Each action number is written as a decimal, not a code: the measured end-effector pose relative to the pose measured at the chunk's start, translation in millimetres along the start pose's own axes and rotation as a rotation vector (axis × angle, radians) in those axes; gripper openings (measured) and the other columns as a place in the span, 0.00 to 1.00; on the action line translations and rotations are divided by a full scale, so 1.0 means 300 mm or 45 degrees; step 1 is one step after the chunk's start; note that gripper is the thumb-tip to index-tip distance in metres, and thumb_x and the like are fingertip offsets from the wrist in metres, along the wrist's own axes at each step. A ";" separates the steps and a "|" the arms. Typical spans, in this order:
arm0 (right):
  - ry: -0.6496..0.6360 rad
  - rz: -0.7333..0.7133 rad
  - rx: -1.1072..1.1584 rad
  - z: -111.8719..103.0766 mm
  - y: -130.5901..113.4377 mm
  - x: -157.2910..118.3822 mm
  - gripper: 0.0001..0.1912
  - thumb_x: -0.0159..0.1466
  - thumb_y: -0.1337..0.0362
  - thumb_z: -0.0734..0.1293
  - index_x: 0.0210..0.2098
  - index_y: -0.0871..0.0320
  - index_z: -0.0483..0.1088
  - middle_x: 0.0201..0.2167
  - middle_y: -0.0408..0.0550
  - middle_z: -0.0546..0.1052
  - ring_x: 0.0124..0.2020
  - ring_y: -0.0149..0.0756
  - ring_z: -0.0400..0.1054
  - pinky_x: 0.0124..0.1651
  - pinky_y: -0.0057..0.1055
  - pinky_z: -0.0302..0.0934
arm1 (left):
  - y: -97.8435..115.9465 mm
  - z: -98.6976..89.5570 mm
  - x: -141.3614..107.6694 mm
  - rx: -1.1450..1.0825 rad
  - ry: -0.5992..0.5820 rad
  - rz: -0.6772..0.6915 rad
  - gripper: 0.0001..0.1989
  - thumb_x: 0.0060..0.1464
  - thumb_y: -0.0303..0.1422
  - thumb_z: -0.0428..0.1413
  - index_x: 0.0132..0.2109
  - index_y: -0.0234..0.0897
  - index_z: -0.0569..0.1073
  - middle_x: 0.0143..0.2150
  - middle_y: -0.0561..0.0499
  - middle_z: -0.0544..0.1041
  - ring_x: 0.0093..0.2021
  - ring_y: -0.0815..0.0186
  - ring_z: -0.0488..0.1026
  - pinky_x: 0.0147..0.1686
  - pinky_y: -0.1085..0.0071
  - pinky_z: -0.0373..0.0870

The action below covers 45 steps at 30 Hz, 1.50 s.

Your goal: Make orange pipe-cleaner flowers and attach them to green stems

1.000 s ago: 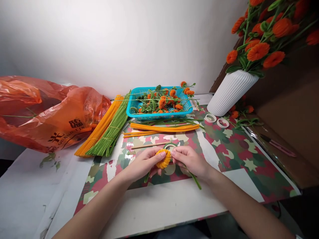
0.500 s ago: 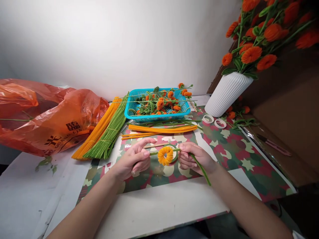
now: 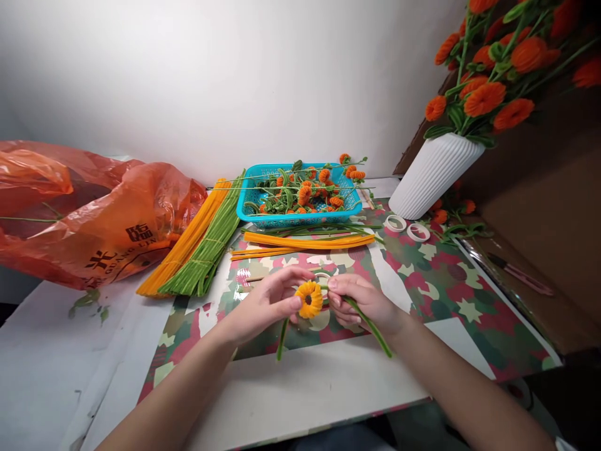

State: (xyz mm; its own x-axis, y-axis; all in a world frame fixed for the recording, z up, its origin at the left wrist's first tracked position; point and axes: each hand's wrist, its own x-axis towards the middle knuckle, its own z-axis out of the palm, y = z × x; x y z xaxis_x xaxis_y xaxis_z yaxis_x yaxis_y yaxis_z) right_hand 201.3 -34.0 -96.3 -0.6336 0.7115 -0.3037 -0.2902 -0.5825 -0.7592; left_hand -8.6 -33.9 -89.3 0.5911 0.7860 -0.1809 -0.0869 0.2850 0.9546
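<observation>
A yellow pipe-cleaner flower [image 3: 310,299], a ribbed ring with a dark centre, is held up over the table between my hands. My left hand [image 3: 273,300] is closed on its left side, the thumb against the petals and the fingers behind. In a pinch, my right hand [image 3: 361,304] grips a green pipe cleaner [image 3: 370,326] just right of the flower; its free end slants down past the wrist. Another green end [image 3: 282,338] hangs below my left hand. Behind the flower lies a white tape roll [image 3: 323,283], partly hidden.
A blue basket [image 3: 300,219] of orange flowers stands at the back. Yellow pipe cleaners [image 3: 310,241] lie before it. Green bundles [image 3: 201,263] and an orange plastic bag [image 3: 141,207] are at left. A white vase [image 3: 432,175], two tape rolls [image 3: 417,232] and a cutter [image 3: 521,274] are at right.
My left hand has moved right and now grips the flower, where it was pinching the green pipe cleaner. The flower's face has turned, its centre now dark, and a green end now hangs down at left.
</observation>
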 end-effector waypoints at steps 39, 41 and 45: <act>0.127 -0.099 -0.179 0.005 -0.031 -0.025 0.18 0.59 0.53 0.68 0.22 0.59 0.64 0.09 0.30 0.55 0.10 0.19 0.43 0.15 0.20 0.41 | -0.025 0.015 -0.008 0.035 -0.041 -0.195 0.22 0.55 0.51 0.56 0.29 0.34 0.68 0.15 0.56 0.68 0.14 0.74 0.63 0.16 0.79 0.60; 0.059 -0.075 -0.066 0.001 -0.034 -0.023 0.17 0.59 0.57 0.68 0.21 0.60 0.64 0.08 0.30 0.54 0.09 0.19 0.42 0.14 0.19 0.40 | -0.029 0.012 -0.006 -0.069 -0.021 -0.124 0.23 0.56 0.49 0.55 0.24 0.34 0.67 0.14 0.55 0.67 0.14 0.75 0.62 0.17 0.79 0.59; -0.088 -0.063 0.187 -0.010 -0.043 -0.026 0.15 0.59 0.63 0.67 0.19 0.60 0.64 0.08 0.30 0.52 0.10 0.19 0.39 0.13 0.17 0.41 | -0.027 0.000 -0.003 -0.232 -0.047 -0.022 0.27 0.57 0.47 0.55 0.17 0.35 0.62 0.09 0.58 0.58 0.11 0.77 0.53 0.15 0.78 0.50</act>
State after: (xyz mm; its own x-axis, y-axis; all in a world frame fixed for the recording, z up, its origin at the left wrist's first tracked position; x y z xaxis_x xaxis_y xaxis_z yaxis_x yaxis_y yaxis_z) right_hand 211.9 -30.8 -85.9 -0.6623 0.7150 -0.2239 -0.4207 -0.6022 -0.6785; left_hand -8.2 -36.9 -96.9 0.6224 0.7606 -0.1846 -0.2187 0.3955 0.8921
